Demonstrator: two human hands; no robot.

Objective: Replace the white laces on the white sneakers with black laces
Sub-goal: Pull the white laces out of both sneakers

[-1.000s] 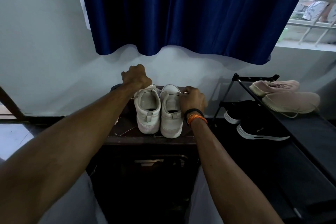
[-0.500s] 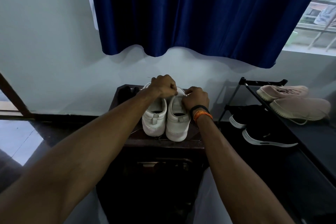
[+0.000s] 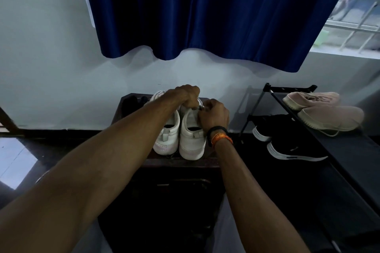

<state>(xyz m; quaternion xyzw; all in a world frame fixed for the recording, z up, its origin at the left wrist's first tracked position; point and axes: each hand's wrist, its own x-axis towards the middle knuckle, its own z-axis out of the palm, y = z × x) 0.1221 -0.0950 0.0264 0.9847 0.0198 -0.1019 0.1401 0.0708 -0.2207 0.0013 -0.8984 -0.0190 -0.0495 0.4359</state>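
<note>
At the frame's centre, the white sneakers (image 3: 181, 135) are sitting side by side on a dark cabinet (image 3: 181, 163). The left hand (image 3: 186, 94) and right hand (image 3: 213, 114) are meeting, fingers curling at the right shoe's white lace (image 3: 199, 107). It is probably soft, light and limp, best pinched near its tip.

My two sneakers (image 3: 181, 135) stand side by side on the bench (image 3: 185, 163), heels toward me. My left hand (image 3: 186, 95) and right hand (image 3: 213, 114) meet over the right one's laces (image 3: 198, 107). A shoe rack (image 3: 308, 129) with two other pairs stands to the right, a curtain (image 3: 205, 12) hangs behind.
</note>
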